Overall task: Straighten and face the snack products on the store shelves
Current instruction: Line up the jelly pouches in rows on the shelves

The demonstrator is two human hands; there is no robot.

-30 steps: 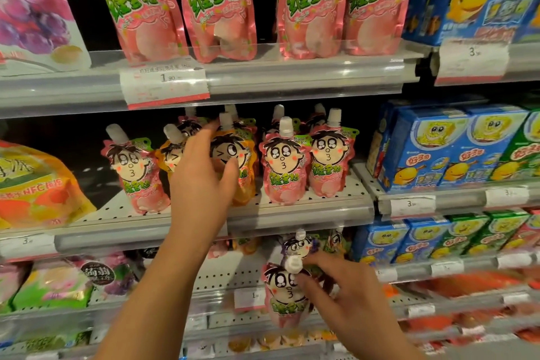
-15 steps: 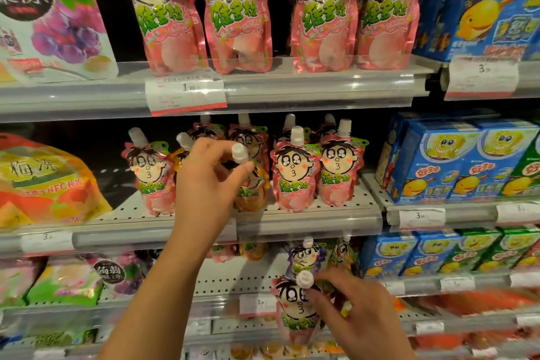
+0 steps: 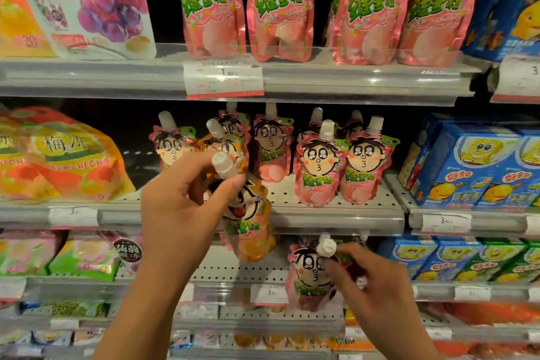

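In front of the middle shelf (image 3: 336, 215), the left grip (image 3: 187, 202) is clamped on the neck of an orange pouch (image 3: 248, 231), tilted, off the shelf. Lower, the right grip (image 3: 377, 286) pinches a pink pouch (image 3: 309, 278) beside its cap (image 3: 326, 247).

glossy plastic pouches (image 3: 317, 172), matt perforated metal shelf (image 3: 336, 204)
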